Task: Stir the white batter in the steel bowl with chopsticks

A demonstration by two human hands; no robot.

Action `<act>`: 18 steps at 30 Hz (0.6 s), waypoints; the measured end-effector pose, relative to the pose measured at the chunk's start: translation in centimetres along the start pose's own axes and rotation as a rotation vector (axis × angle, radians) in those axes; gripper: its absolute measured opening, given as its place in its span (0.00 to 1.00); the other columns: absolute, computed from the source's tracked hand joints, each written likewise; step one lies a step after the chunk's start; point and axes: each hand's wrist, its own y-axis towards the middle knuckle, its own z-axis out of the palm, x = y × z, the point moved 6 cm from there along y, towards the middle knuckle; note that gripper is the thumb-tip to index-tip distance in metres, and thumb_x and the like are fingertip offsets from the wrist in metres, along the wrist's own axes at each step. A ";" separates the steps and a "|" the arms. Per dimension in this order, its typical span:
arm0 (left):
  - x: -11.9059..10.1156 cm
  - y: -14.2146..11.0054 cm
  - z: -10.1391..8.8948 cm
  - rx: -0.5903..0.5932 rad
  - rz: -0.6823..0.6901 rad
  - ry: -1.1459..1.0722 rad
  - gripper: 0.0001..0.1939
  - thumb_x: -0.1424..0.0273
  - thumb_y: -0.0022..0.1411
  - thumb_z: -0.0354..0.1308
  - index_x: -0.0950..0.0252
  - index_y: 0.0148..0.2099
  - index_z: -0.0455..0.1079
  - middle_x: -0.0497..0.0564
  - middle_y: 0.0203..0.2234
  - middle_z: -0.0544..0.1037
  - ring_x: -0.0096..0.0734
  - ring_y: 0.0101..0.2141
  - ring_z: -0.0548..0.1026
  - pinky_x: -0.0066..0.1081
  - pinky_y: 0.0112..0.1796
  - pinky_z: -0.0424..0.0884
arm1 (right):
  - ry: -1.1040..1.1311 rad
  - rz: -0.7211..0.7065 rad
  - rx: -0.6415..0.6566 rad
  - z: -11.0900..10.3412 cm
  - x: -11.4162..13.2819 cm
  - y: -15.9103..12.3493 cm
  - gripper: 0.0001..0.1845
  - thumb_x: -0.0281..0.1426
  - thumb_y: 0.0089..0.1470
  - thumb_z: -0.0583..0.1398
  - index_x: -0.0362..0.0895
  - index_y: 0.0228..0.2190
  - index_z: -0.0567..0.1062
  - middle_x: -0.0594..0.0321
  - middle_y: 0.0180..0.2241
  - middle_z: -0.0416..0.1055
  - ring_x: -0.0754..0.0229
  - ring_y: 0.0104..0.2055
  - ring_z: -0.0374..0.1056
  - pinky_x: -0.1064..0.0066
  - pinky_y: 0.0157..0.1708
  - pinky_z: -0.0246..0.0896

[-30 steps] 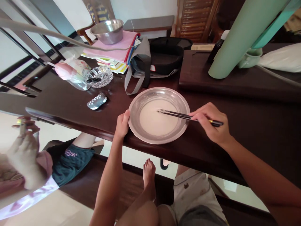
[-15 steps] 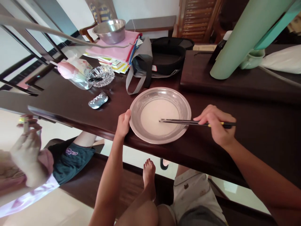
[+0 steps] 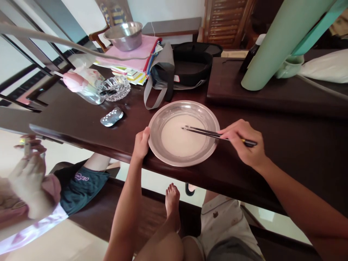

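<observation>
Two black chopsticks [image 3: 202, 132], pinched in the right hand [image 3: 246, 143], point leftward into the metal basin [image 3: 185, 162], left hand [image 3: 141, 143] gripping its left rim.

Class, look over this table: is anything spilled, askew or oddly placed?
No spill shows around the wide dish. Mildly odd: the steel bowl sits on a pink folder atop untidy papers, an uneven-looking stand.
</observation>
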 end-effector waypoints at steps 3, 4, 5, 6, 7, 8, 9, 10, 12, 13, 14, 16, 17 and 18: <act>0.0 0.0 0.0 0.006 0.001 0.006 0.23 0.52 0.61 0.46 0.62 0.21 0.54 0.46 0.18 0.58 0.27 0.24 0.56 0.29 0.27 0.59 | 0.092 0.021 -0.092 -0.6 -0.2 -0.1 0.18 0.29 0.65 0.54 0.48 0.24 0.76 0.64 0.27 0.79 0.59 0.28 0.70 0.58 0.35 0.58; 0.0 0.0 0.1 0.008 -0.001 0.006 0.23 0.52 0.62 0.46 0.62 0.21 0.54 0.46 0.18 0.58 0.27 0.24 0.56 0.29 0.27 0.59 | 0.105 0.019 -0.061 -0.3 -0.1 -0.1 0.18 0.29 0.64 0.54 0.48 0.25 0.76 0.64 0.27 0.79 0.59 0.29 0.71 0.57 0.36 0.59; 0.0 0.0 0.1 0.008 -0.002 0.006 0.23 0.52 0.62 0.46 0.62 0.21 0.54 0.46 0.18 0.58 0.27 0.24 0.56 0.29 0.27 0.59 | 0.095 0.010 -0.009 0.0 0.0 -0.1 0.16 0.28 0.64 0.55 0.48 0.25 0.76 0.64 0.29 0.80 0.58 0.31 0.72 0.57 0.37 0.60; 0.0 0.0 0.0 0.007 -0.003 0.005 0.23 0.51 0.62 0.46 0.61 0.21 0.54 0.46 0.18 0.58 0.27 0.24 0.56 0.29 0.26 0.59 | 0.066 -0.001 0.044 0.4 0.1 -0.1 0.14 0.28 0.63 0.57 0.48 0.27 0.77 0.63 0.31 0.81 0.57 0.33 0.73 0.57 0.38 0.60; 0.0 -0.1 0.0 0.004 -0.003 0.002 0.23 0.51 0.62 0.47 0.61 0.21 0.54 0.46 0.18 0.58 0.27 0.24 0.55 0.29 0.26 0.59 | 0.028 -0.010 0.076 0.6 0.1 -0.1 0.12 0.28 0.62 0.58 0.48 0.28 0.78 0.63 0.33 0.81 0.56 0.35 0.73 0.56 0.39 0.60; 0.0 -0.1 0.0 0.001 -0.002 -0.002 0.23 0.51 0.61 0.47 0.61 0.21 0.54 0.46 0.18 0.58 0.27 0.24 0.55 0.29 0.26 0.59 | -0.001 -0.018 0.072 0.6 0.2 0.0 0.11 0.27 0.61 0.58 0.48 0.29 0.78 0.63 0.34 0.81 0.55 0.36 0.73 0.56 0.39 0.60; 0.0 -0.1 0.0 0.001 0.000 -0.008 0.24 0.51 0.62 0.47 0.61 0.21 0.54 0.45 0.18 0.58 0.27 0.24 0.55 0.29 0.26 0.59 | -0.013 -0.021 0.031 0.3 0.2 0.0 0.12 0.27 0.61 0.58 0.48 0.28 0.78 0.63 0.33 0.81 0.56 0.35 0.73 0.57 0.38 0.60; 0.0 -0.1 0.0 0.004 0.002 -0.014 0.24 0.51 0.62 0.47 0.62 0.21 0.55 0.46 0.19 0.58 0.27 0.24 0.55 0.29 0.27 0.60 | -0.004 -0.018 -0.026 -0.1 0.1 0.1 0.13 0.27 0.62 0.57 0.49 0.27 0.77 0.63 0.31 0.80 0.57 0.33 0.72 0.57 0.37 0.59; 0.0 0.0 0.1 0.013 0.004 -0.024 0.24 0.51 0.62 0.47 0.62 0.21 0.56 0.46 0.19 0.59 0.27 0.24 0.56 0.29 0.27 0.60 | 0.056 -0.009 -0.095 -0.7 0.0 0.1 0.17 0.26 0.63 0.55 0.48 0.25 0.76 0.64 0.27 0.79 0.58 0.29 0.70 0.58 0.35 0.59; 0.1 0.0 0.1 0.016 0.003 -0.025 0.24 0.51 0.62 0.47 0.62 0.21 0.56 0.46 0.19 0.59 0.27 0.24 0.56 0.29 0.27 0.60 | 0.082 -0.011 -0.080 -0.6 0.0 0.1 0.17 0.26 0.63 0.54 0.48 0.25 0.76 0.64 0.27 0.79 0.59 0.29 0.70 0.58 0.34 0.59; 0.1 0.0 0.1 0.015 0.001 -0.025 0.24 0.51 0.62 0.47 0.62 0.21 0.56 0.46 0.19 0.59 0.27 0.24 0.56 0.29 0.27 0.59 | 0.088 -0.018 -0.037 -0.3 0.1 0.1 0.17 0.26 0.63 0.55 0.48 0.25 0.76 0.64 0.28 0.79 0.59 0.29 0.70 0.58 0.35 0.59; 0.2 0.0 0.1 0.005 -0.002 -0.022 0.24 0.51 0.61 0.47 0.62 0.21 0.56 0.46 0.19 0.58 0.27 0.24 0.56 0.29 0.27 0.59 | 0.044 -0.039 0.062 0.3 0.4 0.0 0.13 0.27 0.62 0.57 0.48 0.27 0.77 0.64 0.32 0.81 0.57 0.33 0.72 0.57 0.37 0.61; 0.2 0.0 0.0 -0.001 -0.002 -0.022 0.24 0.51 0.61 0.47 0.62 0.21 0.55 0.46 0.19 0.58 0.27 0.24 0.56 0.29 0.27 0.59 | 0.010 -0.040 0.079 0.5 0.4 0.0 0.12 0.27 0.61 0.58 0.49 0.28 0.78 0.64 0.33 0.81 0.56 0.34 0.73 0.57 0.38 0.61; 0.2 0.0 0.0 -0.003 -0.001 -0.022 0.24 0.51 0.61 0.47 0.62 0.21 0.55 0.46 0.19 0.58 0.27 0.24 0.56 0.29 0.27 0.59 | -0.014 -0.034 0.063 0.4 0.3 0.0 0.12 0.27 0.61 0.58 0.49 0.27 0.78 0.64 0.33 0.81 0.56 0.35 0.73 0.57 0.39 0.61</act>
